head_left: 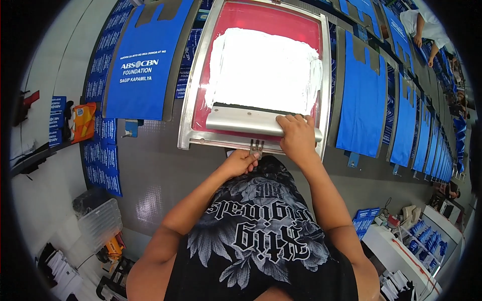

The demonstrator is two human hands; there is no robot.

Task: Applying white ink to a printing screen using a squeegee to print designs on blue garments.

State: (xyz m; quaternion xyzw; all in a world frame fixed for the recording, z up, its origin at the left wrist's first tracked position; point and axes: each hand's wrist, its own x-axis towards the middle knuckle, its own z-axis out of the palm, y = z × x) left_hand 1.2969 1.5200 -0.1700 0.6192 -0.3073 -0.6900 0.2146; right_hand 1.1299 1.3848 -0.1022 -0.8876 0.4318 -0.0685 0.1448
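Gripping the metal squeegee (233, 121) in my right hand (297, 135), fingers curled over its bar, I have it lying crosswise at the near end of the screen-printing frame (201, 138). My left hand (242, 163) pinches a slotted metal tab (256, 147) at the frame's near edge, thumb on top; I cannot tell whether the tab is fixed there. White ink (263, 70) covers most of the mesh on the far side of the squeegee, with the pinkish-red mesh (273, 17) bare around it, so I judge that at least one pass of ink is done. What lies under the frame is hidden, so I cannot tell whether that print has taken.

Left of the frame, a blue fabric panel (140, 90) on its board carries white lettering and looks finished. Right of the frame, the nearest blue panel (362, 95) shows no print, and neither does the one beyond it (404, 125). More blue panels run on past those in a row, too small to judge at the far end. By that, I reckon much of this row is left to print.
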